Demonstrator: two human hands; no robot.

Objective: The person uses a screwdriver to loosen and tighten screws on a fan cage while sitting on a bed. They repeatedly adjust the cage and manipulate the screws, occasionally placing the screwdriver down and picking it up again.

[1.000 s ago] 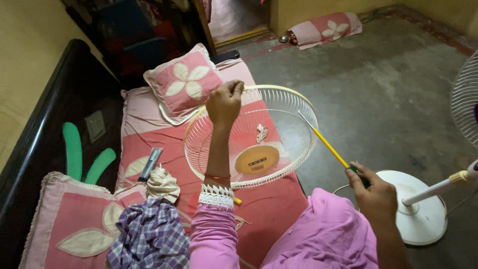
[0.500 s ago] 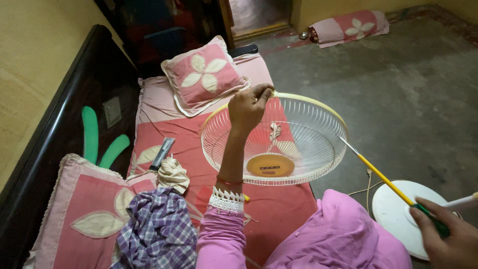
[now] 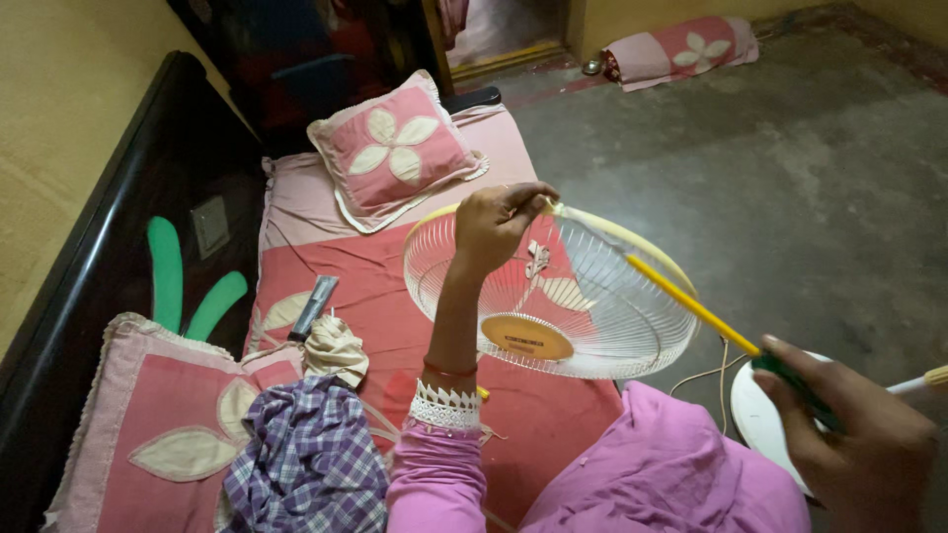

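I see the pink bed (image 3: 395, 326) filling the left, a flowered pillow (image 3: 393, 150) at its head and a checked cloth (image 3: 306, 459) near me. Over the mattress's floor-side edge sits the white wire fan guard (image 3: 592, 306), tilted. My left hand (image 3: 494, 227) pinches its cream rim, fingers closed on it. My right hand (image 3: 849, 434) is wrapped around a yellow screwdriver (image 3: 691, 306), its shaft lying across the guard.

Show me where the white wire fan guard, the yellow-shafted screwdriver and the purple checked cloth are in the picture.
white wire fan guard (image 3: 602, 326): head view, on the wire ribs right of the round centre plate.
yellow-shafted screwdriver (image 3: 691, 306): head view, on the middle of the yellow shaft.
purple checked cloth (image 3: 306, 459): head view, on the middle of the crumpled fabric.
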